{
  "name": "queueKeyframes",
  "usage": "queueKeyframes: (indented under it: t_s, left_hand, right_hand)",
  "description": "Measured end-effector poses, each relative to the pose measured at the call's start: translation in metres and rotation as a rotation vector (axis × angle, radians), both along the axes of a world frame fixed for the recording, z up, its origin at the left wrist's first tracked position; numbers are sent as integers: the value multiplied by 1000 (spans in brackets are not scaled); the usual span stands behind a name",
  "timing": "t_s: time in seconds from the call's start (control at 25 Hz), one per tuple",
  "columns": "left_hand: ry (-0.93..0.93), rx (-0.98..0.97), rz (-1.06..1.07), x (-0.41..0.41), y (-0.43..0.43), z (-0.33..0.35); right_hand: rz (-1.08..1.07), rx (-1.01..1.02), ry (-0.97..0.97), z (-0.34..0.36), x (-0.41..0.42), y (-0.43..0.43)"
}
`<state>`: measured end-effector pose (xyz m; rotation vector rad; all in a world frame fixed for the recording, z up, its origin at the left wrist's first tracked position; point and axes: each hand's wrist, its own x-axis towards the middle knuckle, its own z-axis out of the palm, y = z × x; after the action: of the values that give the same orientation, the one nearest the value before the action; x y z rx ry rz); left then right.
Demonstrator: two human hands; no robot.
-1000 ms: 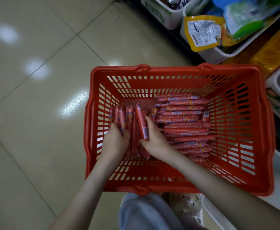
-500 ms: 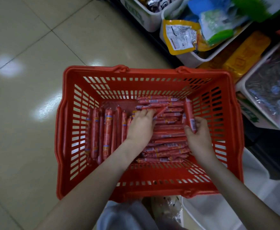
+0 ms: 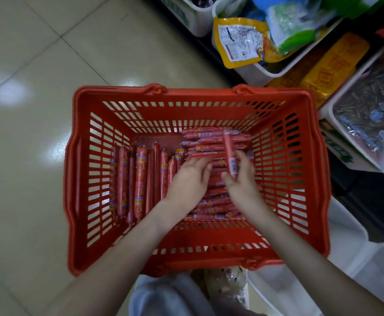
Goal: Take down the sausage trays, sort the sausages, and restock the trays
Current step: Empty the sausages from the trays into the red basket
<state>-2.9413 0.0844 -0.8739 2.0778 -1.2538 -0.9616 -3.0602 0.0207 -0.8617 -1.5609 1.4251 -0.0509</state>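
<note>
A red plastic basket [image 3: 314, 179] stands on the floor and holds many red-wrapped sausages. Several sausages [image 3: 138, 179] lie lengthwise in a row on its left side. A pile of crosswise sausages [image 3: 211, 142] fills the right side. My right hand [image 3: 241, 181] grips one sausage [image 3: 229, 153], held upright above the pile with its barcode end down. My left hand [image 3: 191, 179] rests on the pile, its fingertips on a crosswise sausage; I cannot tell whether they pinch it.
White shelf trays [image 3: 266, 74] with snack packs stand at the upper right, close to the basket's right rim. An empty white tray [image 3: 355, 265] sits at the lower right. Tiled floor [image 3: 27, 156] lies open to the left.
My left hand left the lengthwise row and moved right onto the crosswise pile. My right hand picked one sausage from the pile's right side and carried it toward the middle.
</note>
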Motion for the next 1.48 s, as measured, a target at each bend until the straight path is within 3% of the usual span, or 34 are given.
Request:
queueKeyframes:
  t_s: [0.08, 0.16, 0.32, 0.48, 0.6, 0.76, 0.92, 1.12, 1.32, 1.48]
  left_hand:
    - [241, 127, 225, 2, 15, 25]
    - [309, 223, 442, 18, 33, 36]
    - [-106, 293, 474, 60, 71, 36]
    - [-547, 510, 158, 69, 91, 17]
    - [-717, 517, 62, 66, 96, 5]
    - [-790, 545, -9, 59, 82, 13]
    - [-816, 608, -52, 46, 61, 24]
    - [-698, 437, -154, 26, 50, 32]
    - [-543, 358, -394, 16, 39, -9]
    - [-335, 428, -367, 4, 26, -19]
  right_hand:
    - [156, 80, -114, 9, 25, 23]
    - [330, 206, -223, 18, 45, 44]
    - [558, 206, -278, 18, 63, 61]
    - [605, -22, -45, 3, 68, 61]
    - [605, -31, 38, -7, 68, 58]
    - [624, -68, 88, -13, 61, 52]
    - [674, -179, 181, -12, 42, 42]
    - [713, -389, 485, -14, -1, 15]
    - [831, -463, 474, -21, -7, -8]
    - [796, -430, 519, -31, -20, -15]
